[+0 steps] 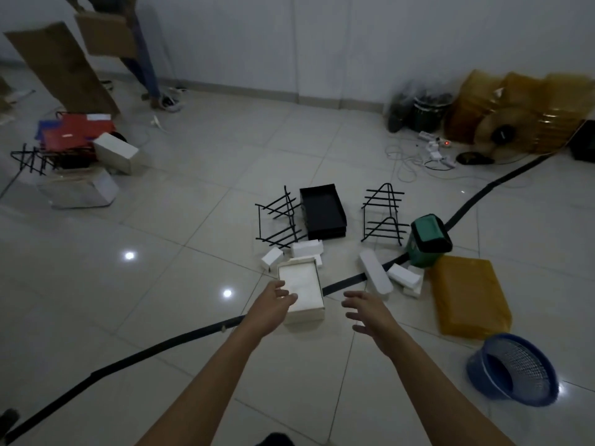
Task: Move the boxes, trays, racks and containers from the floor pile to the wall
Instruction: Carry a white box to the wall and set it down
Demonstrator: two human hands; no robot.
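Cardboard box (306,281), white, lies on the floor (161,220) just ahead. Left hand (273,305), released, perhaps touches its near corner; right hand (362,312) hovers released. Judged light and stiff: grip both long sides.

Looking like bare storeroom or office back room, dimly lit. Pale glossy tiles (161,220) covering floor, reflecting ceiling lights. Plain white wall (322,43) with skirting (241,88) running across top of frame. Office goods lying at centre: wire racks (384,192), black trays (323,212), white boxes (301,284). Folders (77,130) piling at left. Cardboard (61,66) leaning at upper left. Power strips (434,146) and cables (405,162) trailing at upper right, beside yellow wrapped bundles (515,107).
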